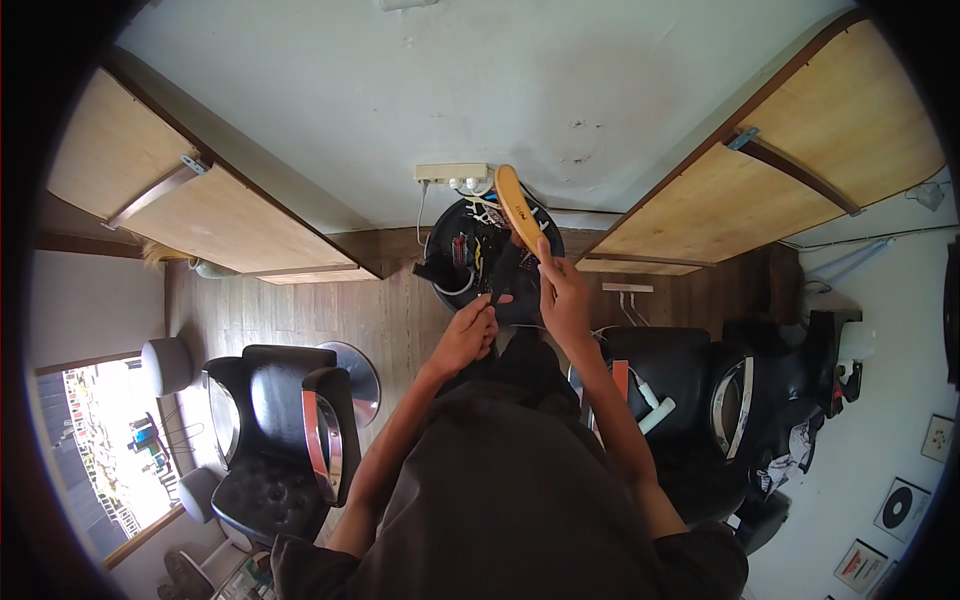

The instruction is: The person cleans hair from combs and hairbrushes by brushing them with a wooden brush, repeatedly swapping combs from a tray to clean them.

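Observation:
My right hand [565,298] is closed on a curved, light wooden brush [517,205], which slants up and away over a round black tray [552,225]. Dark bristles seem to line its lower side, though they blend with the tray. Just left and nearer to me, my left hand [468,337] is closed around a dark, slim thing [496,293] whose kind I cannot make out. Several small hair tools and clips [478,245] lie in the tray, and a black thing with a pale curved edge [440,275] rests at its left rim.
A power strip [450,173] with plugs and cords is on the wall behind the tray. Wooden panels slant in at left [190,190] and right [740,190]. Black salon chairs flank me, left [275,430] and right [665,360]; a white T-shaped thing [652,410] lies on the right one.

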The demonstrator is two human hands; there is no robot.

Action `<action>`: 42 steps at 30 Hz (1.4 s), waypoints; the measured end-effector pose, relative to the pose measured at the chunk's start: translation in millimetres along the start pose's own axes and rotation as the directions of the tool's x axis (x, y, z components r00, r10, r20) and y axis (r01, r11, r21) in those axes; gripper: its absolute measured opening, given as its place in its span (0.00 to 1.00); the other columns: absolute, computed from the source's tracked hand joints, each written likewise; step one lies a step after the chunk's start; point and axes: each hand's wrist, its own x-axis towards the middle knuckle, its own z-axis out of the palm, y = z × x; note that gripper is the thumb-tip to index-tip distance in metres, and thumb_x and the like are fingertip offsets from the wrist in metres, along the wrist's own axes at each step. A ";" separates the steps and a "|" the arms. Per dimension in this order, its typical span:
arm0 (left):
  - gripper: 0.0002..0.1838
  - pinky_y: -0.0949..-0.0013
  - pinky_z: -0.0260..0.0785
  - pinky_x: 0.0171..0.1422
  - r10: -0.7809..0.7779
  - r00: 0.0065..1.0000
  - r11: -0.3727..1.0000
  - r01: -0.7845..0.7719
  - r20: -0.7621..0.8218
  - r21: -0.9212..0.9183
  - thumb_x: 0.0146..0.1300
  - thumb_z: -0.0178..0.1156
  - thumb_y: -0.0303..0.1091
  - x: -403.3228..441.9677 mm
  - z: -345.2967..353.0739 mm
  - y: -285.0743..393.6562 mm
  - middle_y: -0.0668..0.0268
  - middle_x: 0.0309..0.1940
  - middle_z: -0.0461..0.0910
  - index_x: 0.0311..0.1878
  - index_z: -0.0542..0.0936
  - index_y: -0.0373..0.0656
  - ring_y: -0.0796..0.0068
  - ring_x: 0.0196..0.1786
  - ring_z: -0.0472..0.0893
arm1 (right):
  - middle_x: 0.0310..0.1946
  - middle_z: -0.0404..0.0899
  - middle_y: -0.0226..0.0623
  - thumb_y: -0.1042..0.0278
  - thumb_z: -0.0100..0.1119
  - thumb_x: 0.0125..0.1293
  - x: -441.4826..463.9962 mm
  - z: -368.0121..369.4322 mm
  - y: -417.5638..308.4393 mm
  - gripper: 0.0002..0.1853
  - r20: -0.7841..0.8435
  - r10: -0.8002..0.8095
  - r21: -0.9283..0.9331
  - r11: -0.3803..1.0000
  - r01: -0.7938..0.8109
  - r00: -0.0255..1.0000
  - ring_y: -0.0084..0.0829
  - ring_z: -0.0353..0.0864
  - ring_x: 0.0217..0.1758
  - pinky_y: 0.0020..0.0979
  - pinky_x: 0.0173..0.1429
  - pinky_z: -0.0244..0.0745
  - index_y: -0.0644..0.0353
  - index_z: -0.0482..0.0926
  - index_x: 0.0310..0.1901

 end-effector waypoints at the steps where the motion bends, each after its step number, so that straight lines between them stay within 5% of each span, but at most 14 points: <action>1: 0.18 0.79 0.53 0.24 0.000 1.000 1.000 0.000 -0.002 -0.023 0.87 0.43 0.35 1.1 0.2 -0.6 0.78 0.28 0.63 0.72 0.74 0.44 0.89 0.24 0.59 | 0.42 0.81 0.44 0.82 0.60 0.72 -0.1 -2.1 -1.2 0.35 0.015 0.016 0.029 0.999 -0.016 1.000 0.44 0.86 0.39 0.39 0.43 0.81 0.44 0.72 0.78; 7: 0.17 0.79 0.51 0.23 0.023 0.998 0.997 -0.027 -0.063 -0.070 0.87 0.43 0.36 19.2 -1.3 -8.3 0.78 0.27 0.62 0.70 0.74 0.46 0.89 0.23 0.58 | 0.43 0.81 0.42 0.82 0.61 0.70 -25.5 -11.3 -22.5 0.36 0.232 -0.042 0.086 0.996 0.022 0.972 0.45 0.87 0.39 0.41 0.41 0.81 0.43 0.73 0.78; 13: 0.15 0.78 0.49 0.22 0.043 0.998 0.999 -0.043 -0.040 -0.006 0.87 0.44 0.36 20.1 3.3 -7.4 0.79 0.26 0.60 0.68 0.75 0.49 0.89 0.22 0.57 | 0.42 0.82 0.43 0.84 0.60 0.70 -23.8 -6.0 -20.6 0.35 0.155 -0.070 -0.017 0.997 0.073 0.985 0.44 0.84 0.35 0.38 0.38 0.78 0.46 0.74 0.77; 21: 0.18 0.78 0.49 0.22 0.042 0.996 0.999 -0.044 -0.076 -0.016 0.87 0.43 0.36 23.9 -3.3 -0.9 0.81 0.24 0.59 0.69 0.76 0.50 0.89 0.21 0.56 | 0.43 0.82 0.44 0.84 0.61 0.70 -19.0 4.0 -26.7 0.36 0.117 0.027 0.114 0.993 -0.041 0.993 0.44 0.87 0.37 0.41 0.40 0.80 0.43 0.73 0.78; 28: 0.11 0.79 0.47 0.21 0.040 0.995 0.999 -0.038 -0.090 0.023 0.86 0.45 0.37 21.1 -2.1 5.9 0.81 0.24 0.60 0.61 0.75 0.48 0.90 0.20 0.56 | 0.44 0.82 0.44 0.83 0.61 0.70 -21.3 10.8 -28.0 0.37 0.091 0.026 0.101 0.994 -0.036 0.996 0.45 0.87 0.38 0.40 0.41 0.81 0.43 0.72 0.78; 36: 0.09 0.79 0.49 0.20 0.098 0.987 0.991 -0.087 -0.123 0.097 0.85 0.47 0.37 26.4 2.9 -1.9 0.79 0.25 0.62 0.58 0.74 0.48 0.90 0.21 0.58 | 0.48 0.83 0.37 0.81 0.60 0.71 -27.5 14.3 -42.2 0.37 0.045 -0.003 -0.081 0.997 0.007 0.999 0.41 0.89 0.42 0.40 0.41 0.84 0.47 0.68 0.80; 42: 0.13 0.79 0.50 0.20 0.143 0.979 0.972 -0.111 -0.144 0.209 0.85 0.47 0.37 29.4 11.5 -23.4 0.79 0.25 0.62 0.64 0.73 0.45 0.90 0.21 0.58 | 0.46 0.80 0.42 0.81 0.59 0.71 -20.2 10.8 -30.8 0.37 -0.003 0.101 -0.194 0.976 -0.100 0.995 0.47 0.87 0.41 0.43 0.42 0.84 0.49 0.67 0.81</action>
